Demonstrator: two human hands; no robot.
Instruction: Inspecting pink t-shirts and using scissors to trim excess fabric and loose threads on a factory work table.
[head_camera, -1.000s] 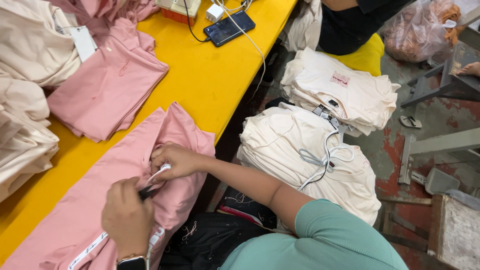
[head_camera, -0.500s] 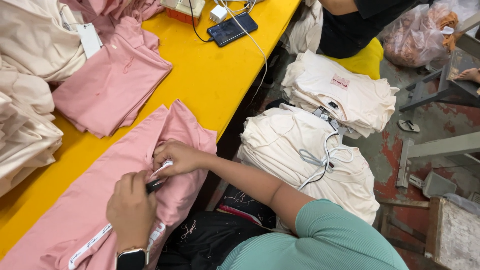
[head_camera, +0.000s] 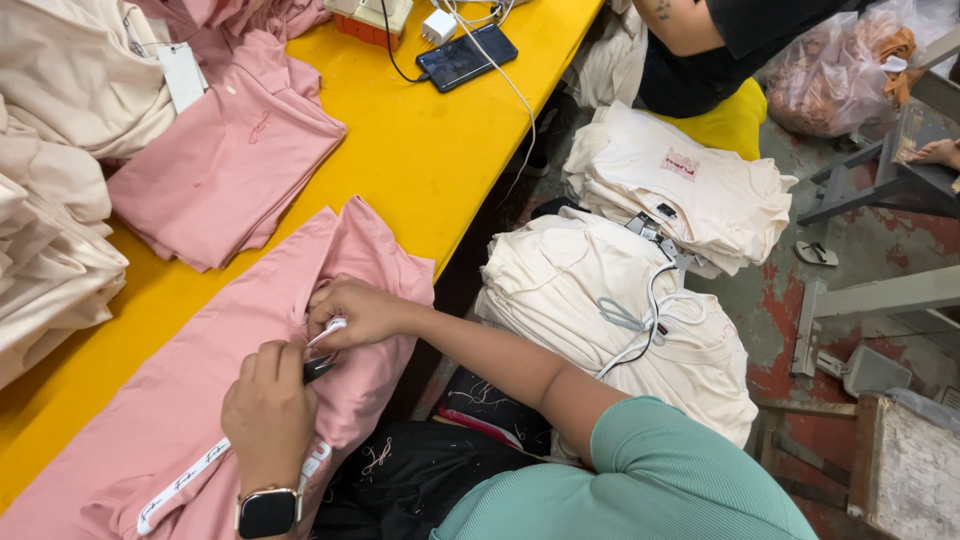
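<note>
A pink garment (head_camera: 170, 400) lies spread on the yellow table (head_camera: 420, 160) in front of me. My left hand (head_camera: 268, 412), with a dark watch on its wrist, grips a small dark tool whose tip points at the garment's neck area. My right hand (head_camera: 352, 310) pinches the pink fabric and a small white tag there. A white printed drawstring (head_camera: 190, 470) trails across the garment below my left hand.
A folded pink garment (head_camera: 225, 160) and cream garment stacks (head_camera: 50, 260) lie on the table to the left. A phone (head_camera: 467, 56) with charger cables lies at the far end. Cream garment piles (head_camera: 620, 330) stand beside the table. Another person sits at upper right.
My left hand has shifted slightly up toward the right hand with the tool. The right hand keeps its pinch on the fabric.
</note>
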